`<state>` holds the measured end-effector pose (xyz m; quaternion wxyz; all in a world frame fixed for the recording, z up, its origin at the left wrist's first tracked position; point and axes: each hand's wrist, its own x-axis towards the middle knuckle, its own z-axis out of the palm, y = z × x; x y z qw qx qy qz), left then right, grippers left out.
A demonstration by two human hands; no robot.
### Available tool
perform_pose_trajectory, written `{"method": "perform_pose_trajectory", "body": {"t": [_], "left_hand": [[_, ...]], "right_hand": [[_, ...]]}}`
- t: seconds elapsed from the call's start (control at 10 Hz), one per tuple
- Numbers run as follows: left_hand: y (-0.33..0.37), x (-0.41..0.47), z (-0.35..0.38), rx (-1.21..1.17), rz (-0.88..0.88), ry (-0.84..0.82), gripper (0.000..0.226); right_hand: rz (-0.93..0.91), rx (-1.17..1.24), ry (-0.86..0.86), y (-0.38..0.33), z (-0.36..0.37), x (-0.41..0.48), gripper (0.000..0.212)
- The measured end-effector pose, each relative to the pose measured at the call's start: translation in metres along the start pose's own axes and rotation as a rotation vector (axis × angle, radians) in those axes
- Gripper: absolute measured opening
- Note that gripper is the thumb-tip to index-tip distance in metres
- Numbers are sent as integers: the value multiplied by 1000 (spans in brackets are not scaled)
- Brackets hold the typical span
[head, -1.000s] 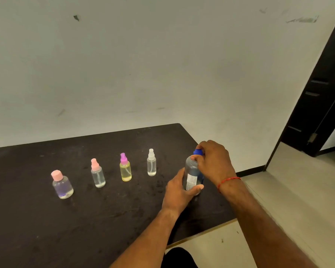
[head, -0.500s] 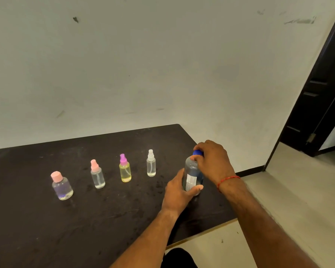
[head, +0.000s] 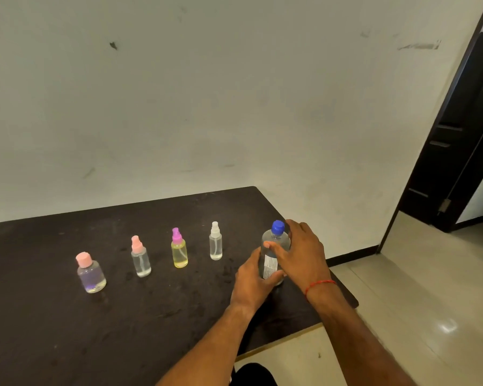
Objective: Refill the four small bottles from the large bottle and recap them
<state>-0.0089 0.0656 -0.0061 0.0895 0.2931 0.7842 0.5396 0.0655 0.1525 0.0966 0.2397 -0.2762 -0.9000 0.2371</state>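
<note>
Barely started, I judge: large bottle [head: 278, 238] at table's [head: 151, 316] 3 o'clock end, blue cap [head: 278, 227] on; left hand [head: 253, 280] grips its body, right hand [head: 304, 254] its shoulder; four small bottles [head: 179, 252] toward 9 o'clock, all capped, refills pending.

Left hand [head: 251, 280], right hand [head: 304, 252] — each grip curled round bottle [head: 270, 263]

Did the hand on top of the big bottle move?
Yes. The right hand slid down off the blue cap, now uncovered, to the shoulder of the large bottle.
</note>
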Motion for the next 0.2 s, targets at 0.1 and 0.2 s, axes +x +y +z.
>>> {"method": "perform_pose_trajectory", "body": {"t": [0.1,0.2], "left_hand": [[0,-2,-1,19,-17,3,67],[-2,2,0,6,7,49,97]], "right_hand": [[7,48,39,3,0,-16,74],[16,132,90,8,2,-30,77]]}}
